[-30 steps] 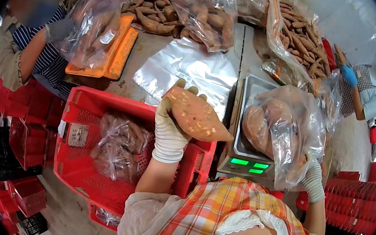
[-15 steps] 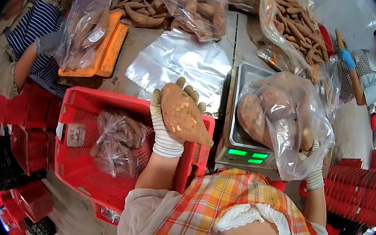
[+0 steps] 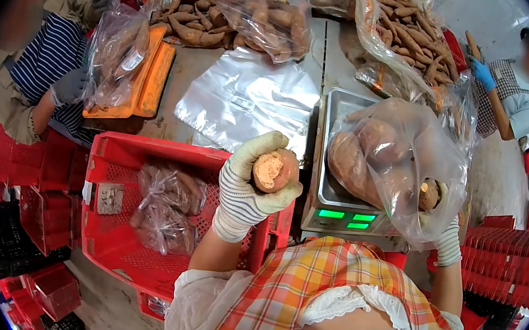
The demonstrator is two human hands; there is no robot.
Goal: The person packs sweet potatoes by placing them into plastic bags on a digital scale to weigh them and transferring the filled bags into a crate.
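Note:
My left hand (image 3: 254, 187), in a striped white knit glove, is wrapped round a sweet potato (image 3: 277, 170) above the right rim of the red crate. The sweet potato's pale, broken end faces me. On the steel scale (image 3: 321, 204) with green lit digits lies a clear plastic bag (image 3: 425, 157) of large sweet potatoes (image 3: 381, 142). My right hand (image 3: 443, 214), also gloved, is closed round the end of another sweet potato (image 3: 429, 195) at the bag's near right side. Clear film covers part of that hand.
Flat clear bags (image 3: 249, 98) lie behind my left hand. Bagged sweet potatoes (image 3: 168, 209) sit in the red crate (image 3: 99, 237). Sweet potato heaps (image 3: 416, 35) line the table's back. One co-worker (image 3: 48, 56) stands left by an orange tray (image 3: 156, 81), another (image 3: 514, 95) at right.
My left hand has turned the sweet potato from lying lengthwise on the open palm to end-on in closed fingers. It has moved slightly right. My right hand stays at the bag.

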